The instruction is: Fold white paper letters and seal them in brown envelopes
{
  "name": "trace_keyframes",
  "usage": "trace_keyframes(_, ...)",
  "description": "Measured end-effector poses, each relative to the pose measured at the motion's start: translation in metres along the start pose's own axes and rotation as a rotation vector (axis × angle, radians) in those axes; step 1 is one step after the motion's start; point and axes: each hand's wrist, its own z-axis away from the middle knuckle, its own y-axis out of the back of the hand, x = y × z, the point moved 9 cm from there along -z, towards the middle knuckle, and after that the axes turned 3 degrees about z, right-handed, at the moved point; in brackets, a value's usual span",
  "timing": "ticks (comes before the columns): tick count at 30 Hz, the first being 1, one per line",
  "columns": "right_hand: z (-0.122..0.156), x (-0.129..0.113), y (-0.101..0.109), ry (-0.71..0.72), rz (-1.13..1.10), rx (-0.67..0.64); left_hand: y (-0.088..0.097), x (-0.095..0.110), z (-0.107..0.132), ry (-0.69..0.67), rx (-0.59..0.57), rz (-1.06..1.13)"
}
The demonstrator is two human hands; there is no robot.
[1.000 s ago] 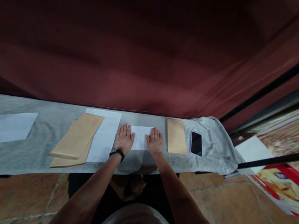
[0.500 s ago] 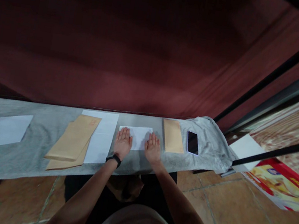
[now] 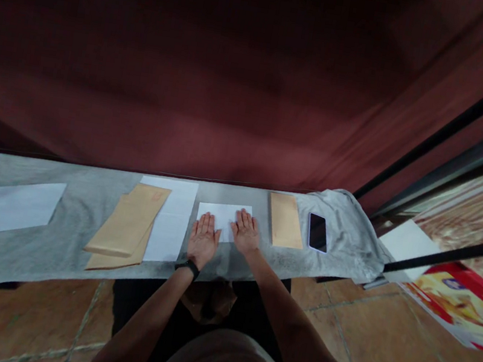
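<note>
A small white sheet of paper point(image 3: 225, 215), looking folded, lies in front of me on the grey cloth. My left hand point(image 3: 204, 241) rests flat on its left part, fingers stretched out, a dark band around the wrist. On the right part lies my right hand point(image 3: 245, 232), palm down with fingers spread. Both hands hold nothing and cover some of the paper. A brown envelope point(image 3: 285, 221) is just right of my right hand. To the left of my left hand is a larger white sheet point(image 3: 173, 219), partly under two overlapping brown envelopes point(image 3: 127, 221).
Grey cloth point(image 3: 70, 246) covers the long narrow table. A phone point(image 3: 318, 233) lies near its right end, and more white paper point(image 3: 3, 207) at the far left. A dark red surface point(image 3: 216, 110) rises behind. A red and yellow box point(image 3: 464, 305) and black bars are at right.
My left hand has slid a little toward me on the paper. My right hand has moved slightly away from me, up to the far edge. The view has shifted a little.
</note>
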Motion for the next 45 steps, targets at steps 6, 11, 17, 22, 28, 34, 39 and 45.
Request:
trace_keyframes(6,0.007,0.020,0.004,-0.057,0.023,0.049,0.006,-0.004,0.005,0.028,0.072,-0.033)
trace_keyframes(11,0.013,0.024,0.004,-0.084,0.036,0.058,0.010,-0.005,0.014,-0.007,0.070,0.005)
trace_keyframes(17,0.013,0.025,0.005,-0.102,0.026,0.044,0.003,0.025,0.040,-0.159,0.003,0.063)
trace_keyframes(22,0.009,0.020,0.007,-0.108,0.046,0.000,0.003,0.024,0.042,-0.120,-0.045,0.057)
trace_keyframes(28,-0.003,-0.019,0.004,0.044,-0.008,-0.043,0.005,0.031,0.036,-0.143,-0.066,0.051)
trace_keyframes(34,0.000,-0.029,-0.007,0.050,-0.020,-0.071,0.005,0.018,0.024,-0.028,-0.038,0.048)
trace_keyframes(39,0.005,-0.017,-0.004,-0.009,-0.011,-0.022,0.011,-0.005,0.019,0.045,0.033,0.111)
trace_keyframes(45,0.014,-0.007,-0.001,-0.065,0.001,0.030,0.020,-0.028,0.003,0.194,0.088,0.264)
